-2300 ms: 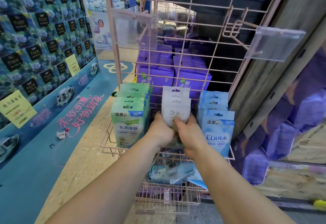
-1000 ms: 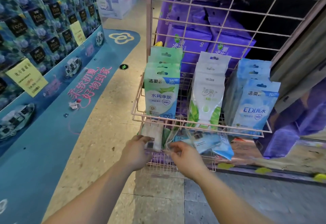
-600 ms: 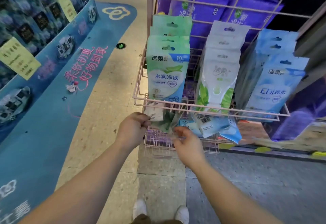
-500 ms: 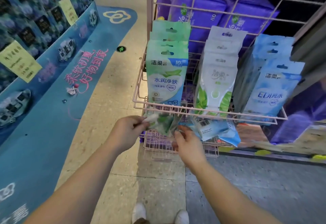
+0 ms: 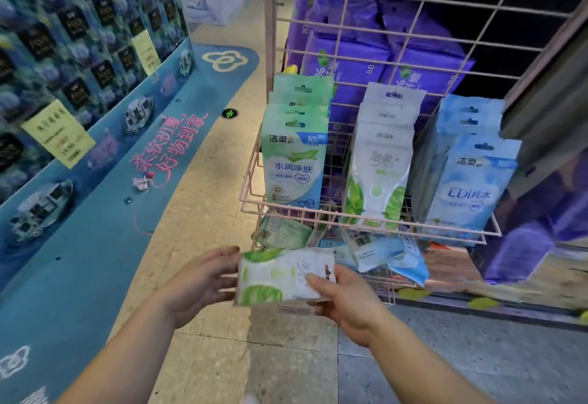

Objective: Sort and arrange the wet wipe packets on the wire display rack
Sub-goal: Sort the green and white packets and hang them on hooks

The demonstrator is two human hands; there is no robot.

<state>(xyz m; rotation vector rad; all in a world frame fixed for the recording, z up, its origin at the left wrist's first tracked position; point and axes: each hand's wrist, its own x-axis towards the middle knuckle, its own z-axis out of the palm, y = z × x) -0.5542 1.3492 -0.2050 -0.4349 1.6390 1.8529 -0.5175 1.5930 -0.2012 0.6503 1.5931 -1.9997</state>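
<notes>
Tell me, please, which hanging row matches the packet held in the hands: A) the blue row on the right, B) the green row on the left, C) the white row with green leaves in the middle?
C: the held packet, between the left hand and right hand, is white with green leaves, like the middle row.

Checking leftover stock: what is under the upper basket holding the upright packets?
Under the upper basket, a lower wire shelf holds loose packets lying jumbled: a green one and several blue ones. The held white-green packet covers some; the count is unclear.
</notes>
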